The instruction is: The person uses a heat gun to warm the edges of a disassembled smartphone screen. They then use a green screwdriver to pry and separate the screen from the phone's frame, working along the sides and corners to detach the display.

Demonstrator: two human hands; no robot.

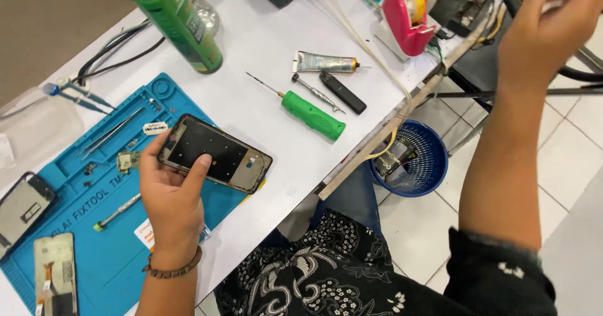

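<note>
Patterned dark clothing (326,272) fills the bottom edge, nearest the viewer. Above it, the left hand (171,196) grips an opened phone frame (215,152) over a blue repair mat (94,184) on the white worktop (264,39), thumb across its face. Right hand (546,27) is raised off to the side, blurred, fingers loosely spread, holding nothing.

From my seat, the mat (119,253) covers the table (264,39) at seven o'clock, and my left hand (171,196) holds the phone frame (215,154) over its right edge. The screwdriver (311,115) lies at two o'clock from the frame, with the glue tube (326,62) behind it. The spray can (176,21) stands at eleven o'clock. The basket (411,159) sits on the floor (565,159) at three o'clock, under my raised right hand (546,27).
</note>
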